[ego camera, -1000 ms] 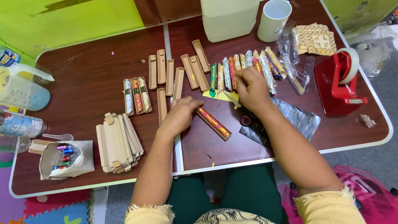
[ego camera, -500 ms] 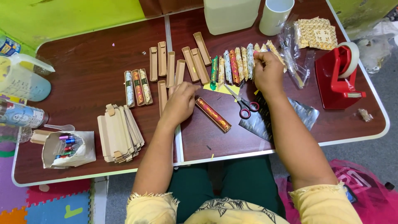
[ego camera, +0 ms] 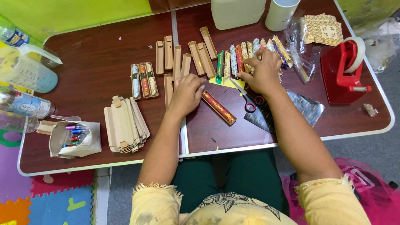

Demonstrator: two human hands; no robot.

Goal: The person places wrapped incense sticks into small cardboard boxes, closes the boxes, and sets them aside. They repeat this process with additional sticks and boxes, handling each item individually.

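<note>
Fingertips of left hand [ego camera: 188, 92] curled narrow, touching upper end of red-gold patterned stick in open cardboard tray [ego camera: 219, 108], which runs diagonally down-right from them. Right hand [ego camera: 259, 71] fingers bent over row of wrapped patterned sticks [ego camera: 246, 56]; whether it grips one, cannot tell. Red-handled scissors [ego camera: 248, 100] just below it. Since earlier frame, right hand shifted right along row; left stayed.

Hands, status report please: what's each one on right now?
Left hand on filled tray. Right hand on wrapped sticks. Scissors between them.
</note>
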